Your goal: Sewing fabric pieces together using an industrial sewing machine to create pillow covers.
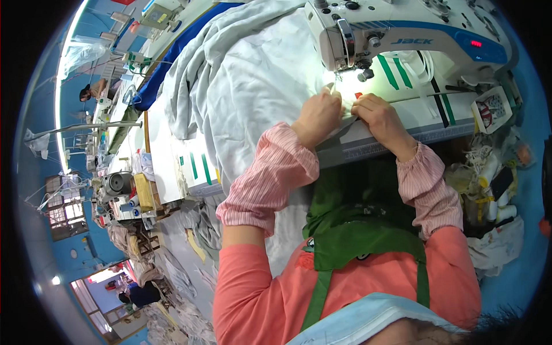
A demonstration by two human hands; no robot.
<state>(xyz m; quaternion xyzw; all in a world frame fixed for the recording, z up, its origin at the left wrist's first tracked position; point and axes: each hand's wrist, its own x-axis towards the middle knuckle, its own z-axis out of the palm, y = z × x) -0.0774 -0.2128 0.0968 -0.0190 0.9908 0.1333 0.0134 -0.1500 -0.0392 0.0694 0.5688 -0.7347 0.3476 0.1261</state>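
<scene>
A large pale white cloth [253, 86] spreads over the sewing table and hangs down on my left. My left hand [321, 117] is closed, its fingertips pinching the cloth's edge just in front of the needle area. Close beside it, my right hand [382, 122] is closed too, thumb and fingers pinched at the same edge. A small red spot [358, 96] shows by the right fingertips; what it is cannot be told. Both hands are under the lit head of a white and blue sewing machine [402, 43]. Glare hides the needle and presser foot.
Green strips [388, 73] and a ruler-marked edge [368, 150] are on the tabletop. At the right stands a white box [492, 109] of small items, with thread cones [505, 214] and bags below. More machines [118, 184], cloth piles and two people are off to the left.
</scene>
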